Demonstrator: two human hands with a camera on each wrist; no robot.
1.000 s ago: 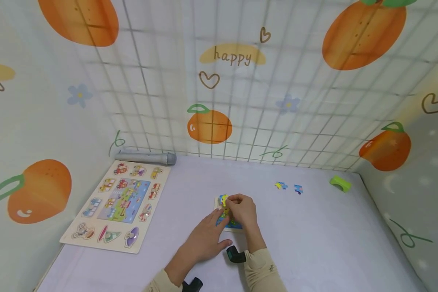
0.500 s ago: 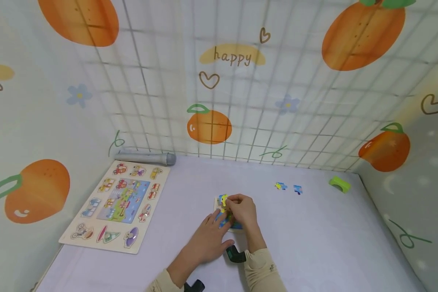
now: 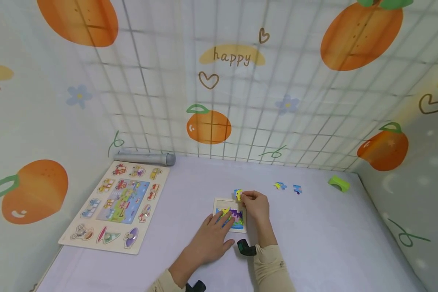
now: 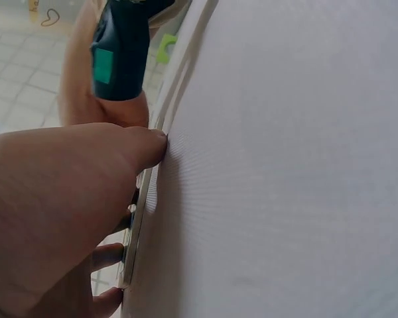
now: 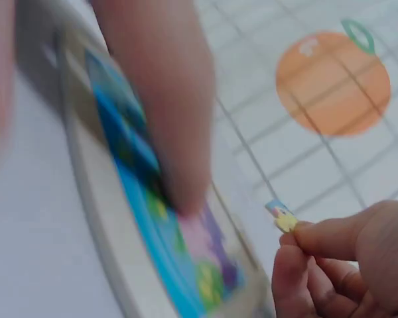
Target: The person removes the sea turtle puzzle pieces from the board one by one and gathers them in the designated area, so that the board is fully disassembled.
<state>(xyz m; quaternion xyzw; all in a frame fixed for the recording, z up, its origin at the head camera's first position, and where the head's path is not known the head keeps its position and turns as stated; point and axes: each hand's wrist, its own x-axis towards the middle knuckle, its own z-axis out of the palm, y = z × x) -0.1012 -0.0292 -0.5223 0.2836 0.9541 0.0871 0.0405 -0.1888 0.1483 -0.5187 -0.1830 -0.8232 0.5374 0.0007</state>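
Under the spread fingers of the left hand [image 3: 211, 237] sits a square pale-wood puzzle tray [image 3: 227, 203]; just beyond them, the right hand [image 3: 257, 205] pinches a yellow-and-blue jigsaw piece [image 3: 238, 194]; farther right of its fingertips lies a loose blue jigsaw piece [image 3: 297, 188].

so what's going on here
A person is handling a small jigsaw. The right hand pinches a blue-and-yellow puzzle piece near the far edge of the tray, while the left hand rests on the tray. Some pieces are in the tray, with a bare part at the far side. Two loose pieces lie off to the right.
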